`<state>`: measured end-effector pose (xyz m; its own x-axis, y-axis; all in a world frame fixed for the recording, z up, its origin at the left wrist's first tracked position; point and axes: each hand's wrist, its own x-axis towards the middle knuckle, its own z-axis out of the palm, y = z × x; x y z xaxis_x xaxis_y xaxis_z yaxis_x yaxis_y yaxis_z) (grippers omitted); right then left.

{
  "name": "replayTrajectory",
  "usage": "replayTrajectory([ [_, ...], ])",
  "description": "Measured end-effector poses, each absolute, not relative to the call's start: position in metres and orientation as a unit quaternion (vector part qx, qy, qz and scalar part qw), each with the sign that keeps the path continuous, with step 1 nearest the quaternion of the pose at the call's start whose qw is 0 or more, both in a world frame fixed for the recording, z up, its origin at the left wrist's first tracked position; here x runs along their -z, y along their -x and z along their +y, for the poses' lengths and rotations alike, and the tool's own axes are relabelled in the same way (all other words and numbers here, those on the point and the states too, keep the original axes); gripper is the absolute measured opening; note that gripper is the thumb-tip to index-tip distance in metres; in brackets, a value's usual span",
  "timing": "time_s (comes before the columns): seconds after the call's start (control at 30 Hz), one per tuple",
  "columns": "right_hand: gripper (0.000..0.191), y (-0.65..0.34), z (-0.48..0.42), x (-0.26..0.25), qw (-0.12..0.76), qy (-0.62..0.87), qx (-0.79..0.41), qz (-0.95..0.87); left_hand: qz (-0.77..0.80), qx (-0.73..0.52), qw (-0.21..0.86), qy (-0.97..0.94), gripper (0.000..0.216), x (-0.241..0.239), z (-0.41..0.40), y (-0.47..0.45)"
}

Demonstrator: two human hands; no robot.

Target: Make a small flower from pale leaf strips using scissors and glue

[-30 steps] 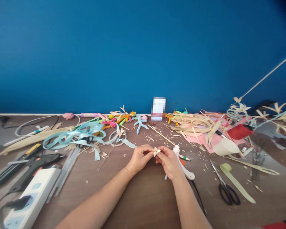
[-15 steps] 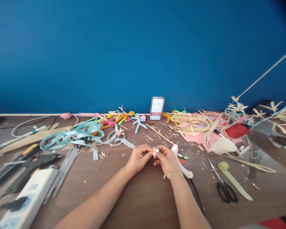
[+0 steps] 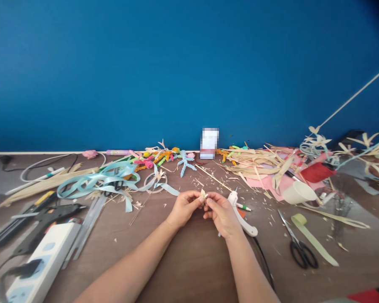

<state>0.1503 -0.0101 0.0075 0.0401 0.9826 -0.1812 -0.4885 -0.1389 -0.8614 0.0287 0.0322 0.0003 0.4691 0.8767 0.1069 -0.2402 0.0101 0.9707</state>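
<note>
My left hand [image 3: 185,207] and my right hand [image 3: 220,211] meet over the middle of the brown table [image 3: 189,265]. Both pinch one small cream leaf flower [image 3: 203,195] between thumb and fingertips, held just above the tabletop. A white glue gun [image 3: 240,212] lies right beside my right hand, its black cord running toward me.
Black scissors [image 3: 298,246] and a pale green strip [image 3: 312,240] lie to the right. Dried leaf strips [image 3: 255,162], a white cup [image 3: 298,192] and a red object [image 3: 317,172] sit far right. Light blue ribbon [image 3: 104,181], a black glue gun [image 3: 47,212] and a white power strip [image 3: 41,261] fill the left.
My fingers have closed tighter round the little flower, and its petals now show less and point upward. My hands stay in the same spot.
</note>
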Motion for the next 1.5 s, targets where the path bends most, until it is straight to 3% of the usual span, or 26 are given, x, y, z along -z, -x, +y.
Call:
replayTrajectory([
  [0.67,0.016,-0.151,-0.012,-0.005,0.58,0.425,-0.635,-0.283,0.302,-0.441,0.57,-0.625,0.016,0.001,0.031,-0.026],
  [0.83,0.021,-0.15,-0.011,-0.005,0.586,0.42,-0.625,-0.3,0.324,-0.478,0.628,-0.522,0.015,0.003,0.032,-0.031],
  [1.03,0.017,-0.143,-0.009,0.004,0.573,0.532,-0.482,-0.396,0.358,-0.521,0.682,-0.368,0.018,0.007,0.037,-0.034],
  [1.5,0.016,-0.141,-0.01,0.002,0.564,0.542,-0.463,-0.416,0.304,-0.483,0.682,-0.458,0.014,0.012,0.037,-0.032],
])
